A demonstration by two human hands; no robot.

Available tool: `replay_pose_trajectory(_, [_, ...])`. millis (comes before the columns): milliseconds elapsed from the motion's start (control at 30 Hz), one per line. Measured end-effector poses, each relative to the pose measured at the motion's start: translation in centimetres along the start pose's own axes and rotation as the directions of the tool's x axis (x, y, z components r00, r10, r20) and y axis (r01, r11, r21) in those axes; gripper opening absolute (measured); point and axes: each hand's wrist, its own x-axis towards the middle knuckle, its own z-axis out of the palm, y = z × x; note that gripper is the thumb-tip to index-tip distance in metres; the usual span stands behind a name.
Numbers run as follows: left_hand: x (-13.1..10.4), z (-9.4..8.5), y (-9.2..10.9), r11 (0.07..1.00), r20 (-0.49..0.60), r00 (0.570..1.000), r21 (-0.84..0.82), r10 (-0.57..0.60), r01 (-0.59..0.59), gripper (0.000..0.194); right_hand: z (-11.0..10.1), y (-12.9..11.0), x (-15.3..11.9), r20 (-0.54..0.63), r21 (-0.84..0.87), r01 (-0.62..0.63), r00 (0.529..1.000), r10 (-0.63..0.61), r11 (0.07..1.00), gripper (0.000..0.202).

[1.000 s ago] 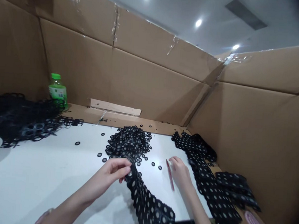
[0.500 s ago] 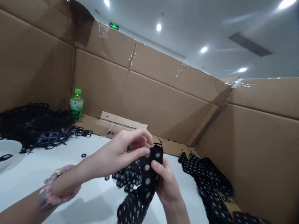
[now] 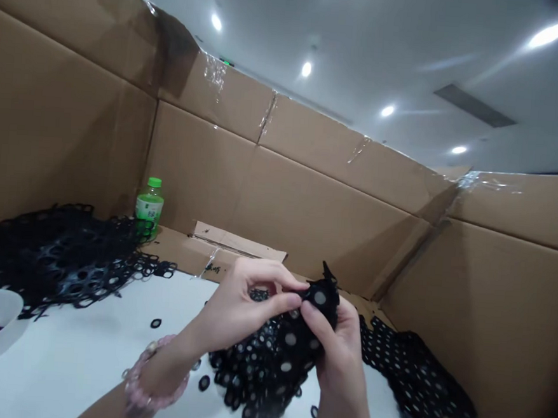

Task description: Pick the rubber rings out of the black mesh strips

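Observation:
A black sheet with pale round dots (image 3: pixel 289 340) hangs between my hands, its lower end blurred. My right hand (image 3: pixel 343 341) grips it from the right, thumb on the front and fingers behind. From the left, my left hand (image 3: pixel 253 303), with a pink bead bracelet (image 3: pixel 157 379) at the wrist, pinches the sheet near its top with thumb and forefinger. A pile of small black rings with pale centres (image 3: pixel 239 372) lies under and behind the sheet on the white tabletop (image 3: pixel 106 356). A loose black ring (image 3: pixel 156 322) lies left of the pile.
Cardboard walls (image 3: pixel 308 198) enclose the table. At left are a tangle of black perforated strips (image 3: pixel 60 257), a green-capped bottle (image 3: pixel 149 209) and a white bowl (image 3: pixel 2 307) holding black pieces. More dotted black sheets (image 3: pixel 420 372) lie at right.
My left hand has moved right and closed its fingertips on the sheet. My right hand and the sheet have shifted right in view. The camera view has tilted slightly upward.

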Motion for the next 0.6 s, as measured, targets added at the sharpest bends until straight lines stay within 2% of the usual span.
replay_pose_trajectory(100, [1.1, -0.3, -1.9, 0.977, -0.090, 0.987, -0.183, -0.131, 0.113, 0.016, 0.5, 0.5, 0.8, -0.001, -0.091, -0.031, 1.000, 0.031, 0.995, 0.005])
replay_pose_trajectory(200, [1.5, -1.0, -2.7, 0.964, -0.171, 0.968, -0.223, -0.183, 0.143, 0.014, 0.6, 0.3, 0.6, -0.023, -0.080, -0.082, 0.996, 0.081, 0.993, 0.005])
replay_pose_trajectory(267, [1.4, -2.0, -2.6, 0.967, -0.227, 0.956, -0.214, -0.187, 0.139, 0.014, 0.3, -0.8, -0.5, -0.077, 0.020, -0.110, 0.991, 0.111, 0.994, 0.007])
replay_pose_trajectory(333, [1.2, -3.1, -2.6, 0.982, -0.363, 0.920, -0.163, -0.150, 0.095, 0.016, -0.1, -2.6, -2.5, -0.176, 0.164, -0.109, 0.975, 0.138, 0.980, 0.012])
replay_pose_trajectory(400, [0.9, -3.7, -3.3, 0.995, -0.435, 0.897, 0.019, -0.079, 0.097, 0.018, -0.5, -4.8, -5.0, -0.306, 0.264, -0.083, 0.938, 0.165, 0.961, 0.014])
replay_pose_trajectory(433, [0.6, -3.6, -4.0, 0.975, -0.380, 0.924, 0.181, -0.053, 0.130, 0.018, -0.6, -5.8, -6.4, -0.345, 0.284, -0.113, 0.914, 0.211, 0.952, 0.013])
replay_pose_trajectory(500, [-0.4, -2.5, -5.9, 0.827, -0.121, 0.988, 0.542, -0.098, 0.148, 0.019, -0.4, -7.0, -9.2, -0.408, 0.291, -0.178, 0.865, 0.290, 0.940, 0.015])
replay_pose_trajectory(533, [-1.2, -1.6, -7.0, 0.727, 0.010, 0.986, 0.677, -0.168, 0.117, 0.019, -0.2, -7.2, -10.6, -0.432, 0.291, -0.214, 0.840, 0.328, 0.933, 0.018])
replay_pose_trajectory(600, [-3.0, 0.4, -9.2, 0.602, 0.145, 0.948, 0.796, -0.283, 0.058, 0.014, 0.2, -6.7, -13.6, -0.480, 0.287, -0.261, 0.793, 0.375, 0.922, 0.024])
